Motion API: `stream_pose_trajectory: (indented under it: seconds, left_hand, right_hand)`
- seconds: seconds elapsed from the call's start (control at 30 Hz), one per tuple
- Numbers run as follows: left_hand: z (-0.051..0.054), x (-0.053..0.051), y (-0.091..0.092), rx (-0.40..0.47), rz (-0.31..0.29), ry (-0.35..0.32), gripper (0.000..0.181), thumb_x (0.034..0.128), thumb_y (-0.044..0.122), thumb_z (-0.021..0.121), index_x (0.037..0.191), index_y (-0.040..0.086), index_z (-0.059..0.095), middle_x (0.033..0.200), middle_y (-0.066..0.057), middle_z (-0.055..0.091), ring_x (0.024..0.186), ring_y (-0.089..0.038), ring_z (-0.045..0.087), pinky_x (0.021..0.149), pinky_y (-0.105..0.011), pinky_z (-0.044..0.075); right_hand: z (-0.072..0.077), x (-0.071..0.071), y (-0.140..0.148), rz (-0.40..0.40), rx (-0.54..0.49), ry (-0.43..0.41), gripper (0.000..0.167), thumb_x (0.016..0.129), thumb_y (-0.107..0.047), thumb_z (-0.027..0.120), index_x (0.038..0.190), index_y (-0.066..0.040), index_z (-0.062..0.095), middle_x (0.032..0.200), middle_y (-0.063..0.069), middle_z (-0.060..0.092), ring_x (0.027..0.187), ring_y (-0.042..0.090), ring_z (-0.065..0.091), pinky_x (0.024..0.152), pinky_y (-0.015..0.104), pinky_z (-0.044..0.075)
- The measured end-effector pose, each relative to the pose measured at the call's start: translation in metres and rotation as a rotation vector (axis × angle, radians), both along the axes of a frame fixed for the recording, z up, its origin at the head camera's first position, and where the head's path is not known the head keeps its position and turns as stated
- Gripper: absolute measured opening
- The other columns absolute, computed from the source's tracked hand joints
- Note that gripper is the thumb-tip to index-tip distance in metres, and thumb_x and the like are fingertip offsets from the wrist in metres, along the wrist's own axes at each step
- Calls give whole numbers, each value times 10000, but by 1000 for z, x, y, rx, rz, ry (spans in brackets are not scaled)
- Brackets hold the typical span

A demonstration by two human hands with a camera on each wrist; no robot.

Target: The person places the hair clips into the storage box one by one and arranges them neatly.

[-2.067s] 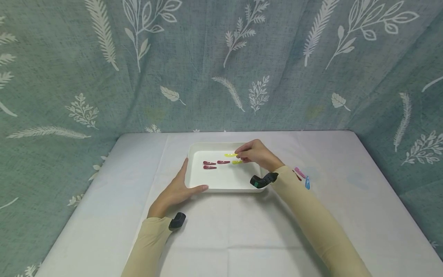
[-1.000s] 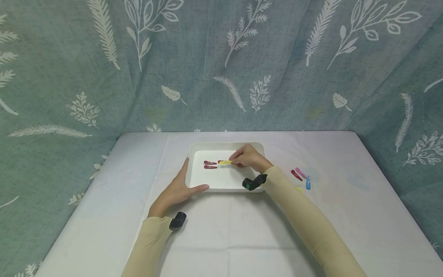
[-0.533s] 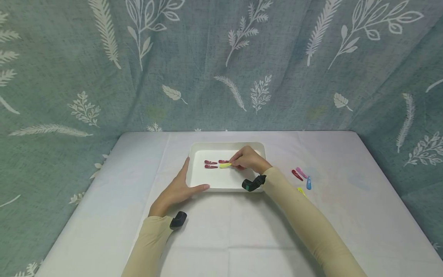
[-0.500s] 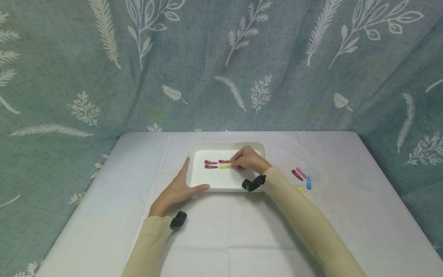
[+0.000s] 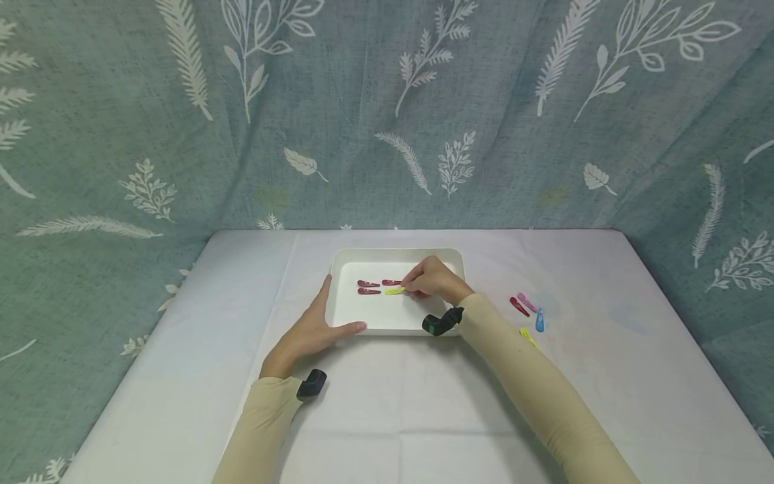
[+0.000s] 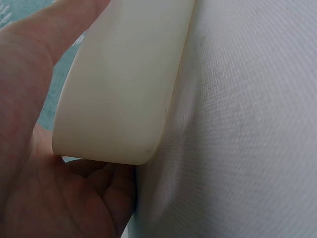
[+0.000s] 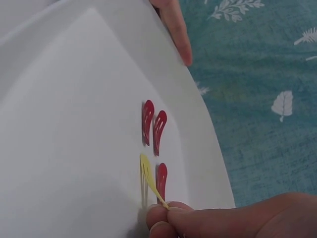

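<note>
A white tray (image 5: 387, 323) lies on the table. Along its front left corner rests my left hand (image 5: 311, 333), thumb stretched on the front rim and fingers against the left side; the left wrist view shows some lower fingers bent beside the tray wall (image 6: 119, 89). Over the tray, my right hand (image 5: 437, 279) pinches the narrow end of a yellow hair clip (image 5: 394, 291). Its wide end is tilted down close to the tray floor; contact is unclear. Inside the tray are three red hair clips: one (image 7: 148, 119), its neighbour (image 7: 159, 129), and another (image 7: 162, 181) beside the yellow clip.
Right of the tray, on the white tablecloth (image 5: 363, 403), lie a red clip (image 5: 519, 306), a pink clip (image 5: 527, 302), a blue clip (image 5: 540, 320) and a yellow clip (image 5: 528, 336) partly behind my right sleeve. A patterned cloth (image 5: 338, 121) hangs behind the table.
My right hand has moved left and slightly nearer, carrying the yellow clip from right of the red clips to just in front of the right-hand one. The left hand stays in place.
</note>
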State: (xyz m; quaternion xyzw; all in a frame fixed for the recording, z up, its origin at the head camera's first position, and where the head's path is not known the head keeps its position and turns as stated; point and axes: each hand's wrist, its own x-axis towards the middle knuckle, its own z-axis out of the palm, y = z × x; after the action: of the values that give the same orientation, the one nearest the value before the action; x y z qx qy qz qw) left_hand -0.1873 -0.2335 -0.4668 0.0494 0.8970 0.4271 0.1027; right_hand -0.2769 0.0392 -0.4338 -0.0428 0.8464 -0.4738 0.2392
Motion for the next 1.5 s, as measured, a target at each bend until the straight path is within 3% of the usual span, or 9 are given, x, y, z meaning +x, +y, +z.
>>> stream_pose_trajectory:
  seconds: [0.53,0.8,1.5]
  left_hand:
    - [2,1,1,12,-2,5,1369,763,635,843,1669,243,-105,1764,-61,63,1608,-339,188,1261,-627,236]
    - [2,1,0,-27,7,-24,1384,770,663,819,1664,203,-132,1763,-107,17,1615,-382,135,1263,-642,209]
    - [1,0,0,2,1,2,1366,773,633,834,1668,229,-116,1765,-66,47,1609,-343,185,1258,-633,237]
  right_hand:
    - [-4,-1,-2,-13,35,40,129,941,-69,734,1030,-7,804,826,41,738,695,80,630,670,202,574]
    - [-5,0,-2,-9,48,50,128,942,-80,736,1029,-20,807,843,52,753,703,80,637,680,206,579]
    - [0,1,0,-39,46,56,123,937,-91,751,1024,-30,813,873,52,757,709,80,632,671,195,563]
